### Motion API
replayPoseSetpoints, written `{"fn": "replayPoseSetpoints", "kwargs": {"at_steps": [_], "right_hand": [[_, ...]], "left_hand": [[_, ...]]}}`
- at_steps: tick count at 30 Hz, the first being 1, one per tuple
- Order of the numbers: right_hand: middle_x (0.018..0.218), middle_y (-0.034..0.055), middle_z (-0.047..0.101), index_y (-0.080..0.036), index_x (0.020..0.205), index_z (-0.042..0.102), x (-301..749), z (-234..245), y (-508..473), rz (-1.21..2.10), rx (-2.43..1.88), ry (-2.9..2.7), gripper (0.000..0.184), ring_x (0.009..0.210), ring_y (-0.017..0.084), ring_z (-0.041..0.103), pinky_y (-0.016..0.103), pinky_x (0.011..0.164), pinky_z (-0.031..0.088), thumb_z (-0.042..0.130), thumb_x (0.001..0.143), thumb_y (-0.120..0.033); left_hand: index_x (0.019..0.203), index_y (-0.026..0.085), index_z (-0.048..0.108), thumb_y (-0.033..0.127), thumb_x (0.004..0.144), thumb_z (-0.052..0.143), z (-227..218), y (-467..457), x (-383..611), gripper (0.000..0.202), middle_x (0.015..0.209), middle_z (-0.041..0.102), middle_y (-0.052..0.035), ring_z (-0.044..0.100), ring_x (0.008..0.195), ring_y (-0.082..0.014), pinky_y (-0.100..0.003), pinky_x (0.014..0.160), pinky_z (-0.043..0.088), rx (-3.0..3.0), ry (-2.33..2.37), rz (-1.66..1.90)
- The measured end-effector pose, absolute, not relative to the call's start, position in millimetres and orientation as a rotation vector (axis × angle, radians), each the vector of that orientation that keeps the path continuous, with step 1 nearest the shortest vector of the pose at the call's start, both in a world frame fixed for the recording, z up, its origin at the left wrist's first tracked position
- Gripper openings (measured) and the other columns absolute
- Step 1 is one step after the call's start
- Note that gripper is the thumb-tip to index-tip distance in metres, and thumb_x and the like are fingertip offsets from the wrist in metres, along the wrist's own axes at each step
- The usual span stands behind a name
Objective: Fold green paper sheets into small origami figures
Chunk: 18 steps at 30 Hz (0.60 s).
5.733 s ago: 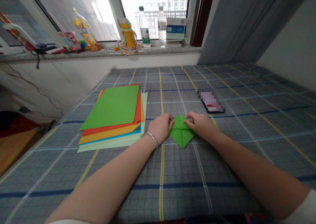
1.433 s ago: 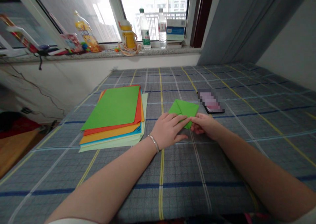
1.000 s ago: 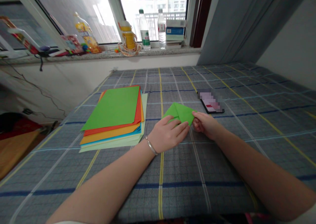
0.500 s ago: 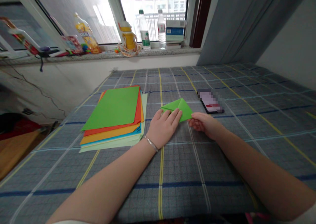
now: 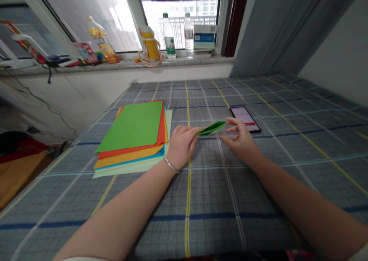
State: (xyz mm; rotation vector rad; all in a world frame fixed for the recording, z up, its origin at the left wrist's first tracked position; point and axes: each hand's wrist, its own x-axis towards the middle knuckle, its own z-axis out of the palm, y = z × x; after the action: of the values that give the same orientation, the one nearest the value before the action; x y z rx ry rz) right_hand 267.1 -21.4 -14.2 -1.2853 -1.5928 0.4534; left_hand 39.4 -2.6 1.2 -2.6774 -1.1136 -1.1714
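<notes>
The bed (image 5: 258, 199) before me has a grey-blue checked cover with yellow and white lines. On its left lies a stack of coloured paper (image 5: 133, 132), with a green sheet on top. A phone (image 5: 248, 119) lies screen up to the right, well apart from the stack. My left hand (image 5: 181, 146) rests on the cover just beside the stack.

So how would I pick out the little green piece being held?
Start at the plaid cloth, then find the stack of coloured sheets and the phone. Between them the left hand pinches the folded green paper: small, creased and lifted edge-on, unlike the flat sheets.
</notes>
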Motion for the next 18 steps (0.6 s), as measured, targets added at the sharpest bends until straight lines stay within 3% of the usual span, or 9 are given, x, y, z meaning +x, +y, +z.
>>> {"fn": "replayPoseSetpoints", "kwargs": {"at_steps": [2,5,9,12,15,18], "right_hand": [[0.119,0.0113,0.056,-0.023,0.122,0.054,270.4,-10.0,-21.6,0.323,-1.266,-1.654,0.046,0.097,0.022,0.057,0.032,0.063,0.053,0.062,0.078,-0.035],[0.105,0.0083,0.065,-0.023,0.103,0.066,272.3,-3.2,-23.8,0.297,-1.222,-1.696,0.024,0.097,0.022,0.059,0.033,0.067,0.052,0.054,0.084,-0.032],[0.084,0.0056,0.067,-0.020,0.096,0.069,269.2,-2.6,-25.2,0.537,-1.272,-1.522,0.027,0.073,0.017,0.061,0.029,0.055,0.048,0.056,0.082,-0.038],[0.066,0.0004,0.061,-0.017,0.102,0.066,267.6,-5.9,-22.6,0.802,-1.277,-1.413,0.035,0.053,0.012,0.053,0.025,0.046,0.042,0.059,0.078,-0.042],[0.057,-0.0038,0.055,-0.017,0.103,0.062,268.9,-7.9,-19.5,1.002,-1.306,-1.411,0.038,0.045,0.010,0.048,0.023,0.041,0.037,0.062,0.074,-0.042],[0.054,-0.0035,0.056,-0.016,0.096,0.061,271.9,-9.0,-18.5,1.078,-1.439,-1.484,0.032,0.044,0.010,0.049,0.023,0.042,0.037,0.061,0.074,-0.039]], "left_hand": [[0.113,0.017,0.060,0.029,0.096,0.038,-2.3,-2.1,40.8,0.030,0.099,0.067,-0.0061,0.059,0.091,-0.0180,-0.032,0.084,0.044,-2.785,-1.222,-1.347],[0.110,0.016,0.059,0.032,0.095,0.040,-6.7,-1.9,45.1,0.029,0.098,0.066,-0.0044,0.059,0.088,-0.0160,-0.027,0.080,0.046,-2.959,-1.413,-1.568],[0.107,0.016,0.061,0.032,0.091,0.046,-8.5,-0.4,50.7,0.027,0.096,0.064,-0.0033,0.058,0.089,-0.0156,-0.026,0.080,0.046,-3.022,-1.601,-1.851],[0.116,0.017,0.055,0.027,0.087,0.047,-8.9,1.4,51.4,0.031,0.079,0.059,0.0006,0.055,0.072,-0.0126,-0.023,0.065,0.044,-2.967,-1.768,-2.009],[0.114,0.018,0.054,0.016,0.081,0.046,-10.7,3.5,48.8,0.034,0.065,0.048,0.0051,0.046,0.056,-0.0102,-0.020,0.054,0.037,-2.969,-1.949,-1.806],[0.107,0.019,0.059,0.015,0.080,0.046,-14.0,6.2,45.4,0.030,0.064,0.050,0.0049,0.047,0.056,-0.0105,-0.021,0.055,0.036,-2.951,-2.000,-1.451]]}}
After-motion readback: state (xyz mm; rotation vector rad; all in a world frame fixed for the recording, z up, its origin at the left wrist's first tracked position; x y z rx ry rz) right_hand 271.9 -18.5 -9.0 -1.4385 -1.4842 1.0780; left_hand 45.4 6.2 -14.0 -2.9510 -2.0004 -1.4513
